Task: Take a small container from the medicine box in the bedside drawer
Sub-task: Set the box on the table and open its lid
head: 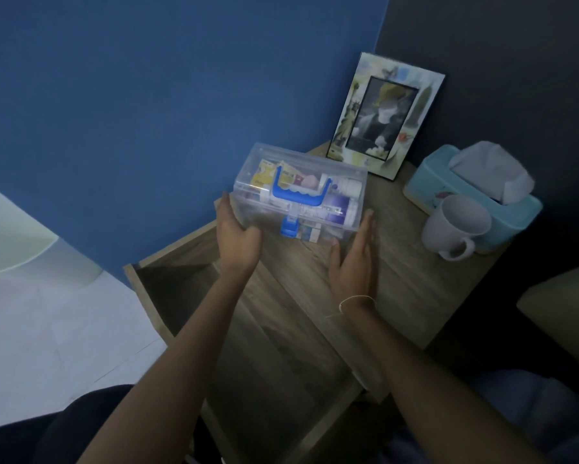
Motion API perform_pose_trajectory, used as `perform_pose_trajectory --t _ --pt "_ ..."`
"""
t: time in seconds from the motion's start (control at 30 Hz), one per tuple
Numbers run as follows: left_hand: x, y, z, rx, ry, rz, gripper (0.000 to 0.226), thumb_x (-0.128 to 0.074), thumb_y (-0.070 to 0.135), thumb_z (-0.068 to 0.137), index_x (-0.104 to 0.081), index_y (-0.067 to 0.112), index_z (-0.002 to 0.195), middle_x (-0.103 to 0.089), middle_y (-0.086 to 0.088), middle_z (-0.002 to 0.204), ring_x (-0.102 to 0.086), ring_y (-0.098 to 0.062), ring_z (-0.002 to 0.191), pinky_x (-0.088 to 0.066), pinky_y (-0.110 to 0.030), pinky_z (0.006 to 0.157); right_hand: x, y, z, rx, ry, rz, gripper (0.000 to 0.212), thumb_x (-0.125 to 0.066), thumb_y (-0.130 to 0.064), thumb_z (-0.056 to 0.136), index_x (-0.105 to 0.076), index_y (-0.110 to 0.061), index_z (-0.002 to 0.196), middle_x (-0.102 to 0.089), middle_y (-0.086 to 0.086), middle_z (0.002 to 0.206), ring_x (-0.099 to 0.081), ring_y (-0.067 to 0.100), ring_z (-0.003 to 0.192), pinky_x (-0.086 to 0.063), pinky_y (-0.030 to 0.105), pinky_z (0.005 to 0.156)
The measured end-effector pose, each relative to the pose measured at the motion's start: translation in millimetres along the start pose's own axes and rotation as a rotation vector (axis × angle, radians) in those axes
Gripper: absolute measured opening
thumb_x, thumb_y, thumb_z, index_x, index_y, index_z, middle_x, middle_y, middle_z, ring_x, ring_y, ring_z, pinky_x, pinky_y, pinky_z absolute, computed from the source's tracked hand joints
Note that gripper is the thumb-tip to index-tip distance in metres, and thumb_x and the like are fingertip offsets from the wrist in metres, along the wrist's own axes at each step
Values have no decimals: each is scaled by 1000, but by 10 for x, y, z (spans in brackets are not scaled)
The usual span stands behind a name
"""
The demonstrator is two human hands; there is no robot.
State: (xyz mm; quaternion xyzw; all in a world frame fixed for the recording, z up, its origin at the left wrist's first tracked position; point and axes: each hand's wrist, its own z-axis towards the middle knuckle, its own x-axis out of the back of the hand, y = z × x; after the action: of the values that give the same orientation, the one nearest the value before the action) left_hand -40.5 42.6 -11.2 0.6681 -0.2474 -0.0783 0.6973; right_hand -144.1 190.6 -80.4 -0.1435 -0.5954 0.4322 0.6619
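Nearest the camera, the person's two bare forearms reach forward over the open wooden bedside drawer, whose inside lies in shadow so that its contents cannot be made out. The left hand lies with straight fingers against the left end of the clear plastic medicine box, the thumb turned in toward the box's front. The right hand, a thin pale string round its wrist, is held flat and upright with straight fingers just beside the box's right end; whether it touches cannot be told. The box, with a blue carrying handle and a blue latch, sits closed on the wood-grain top of the bedside table and holds assorted packets and bottles. Farther right stand a white ceramic mug and a light blue tissue box, close together. At the back a pale picture frame leans against the dark wall, beside the blue wall.
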Motion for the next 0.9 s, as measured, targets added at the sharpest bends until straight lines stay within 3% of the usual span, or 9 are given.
perform_pose_trajectory --t 0.13,0.27,0.33,0.43,0.57,0.67,0.73,0.83,0.9 --pt "45 164 -4 -50 -9 -22 54 -52 5 79 -47 24 129 -51 21 108 -49 1 99 -37 -8 78 94 -66 -71 -9 -21 21 71 -37 -54 94 1 -35 152 -14 5 162 -15 20 147 -24 50 116" --pt "118 266 69 -85 34 19 51 -52 5 80 -50 22 128 -57 4 124 -53 -19 115 -43 -31 97 262 -162 -95 24 -14 173 61 -31 -55 94 -8 -42 149 -13 -4 161 -9 10 148 -24 49 118" --pt "134 329 164 -122 32 20 51 -53 8 83 -48 20 132 -55 4 130 -51 -24 122 -42 -38 103 365 -287 27 22 -10 274 58 -28 -57 95 -15 -42 150 -24 -6 159 -24 11 145 -33 47 114" --pt "123 462 359 -229 -9 45 60 -54 6 84 -38 17 142 -47 1 142 -40 -16 133 -30 -24 107 505 -492 332 28 2 413 51 -30 -54 97 -27 -43 146 -48 -5 145 -53 12 126 -50 41 98" --pt "44 654 721 -354 -147 122 69 -51 5 80 -30 11 145 -40 2 144 -35 -9 132 -22 -12 103 549 -628 754 51 50 374 51 -34 -41 100 -27 -31 150 -45 -4 147 -48 10 127 -43 23 95" --pt "5 693 944 -396 -212 182 66 -51 7 77 -37 8 142 -49 -8 138 -42 -7 120 -18 4 88 493 -685 958 4 32 417 51 -38 -37 102 -27 -28 151 -39 0 153 -40 14 137 -38 37 111" --pt "-36 628 1059 -351 -255 200 57 -52 4 84 -39 7 140 -48 -16 140 -43 -12 119 -17 8 84 452 -697 1047 -27 23 474 51 -41 -38 101 -29 -28 150 -40 -4 151 -42 10 135 -38 32 111" --pt "-102 478 1197 -181 -417 280 58 -43 22 96 -21 19 150 -27 -4 156 -29 -19 141 -18 -22 113 394 -705 1128 -37 1 504 54 -44 -35 100 -26 -27 150 -36 -11 149 -41 3 133 -35 10 103" --pt "-141 412 1218 -135 -453 301 59 -39 28 98 -14 22 151 -20 -1 159 -22 -20 145 -16 -31 117 355 -693 1157 -48 -34 472 59 -44 -34 100 -20 -23 153 -23 -6 159 -24 9 144 -24 22 114"
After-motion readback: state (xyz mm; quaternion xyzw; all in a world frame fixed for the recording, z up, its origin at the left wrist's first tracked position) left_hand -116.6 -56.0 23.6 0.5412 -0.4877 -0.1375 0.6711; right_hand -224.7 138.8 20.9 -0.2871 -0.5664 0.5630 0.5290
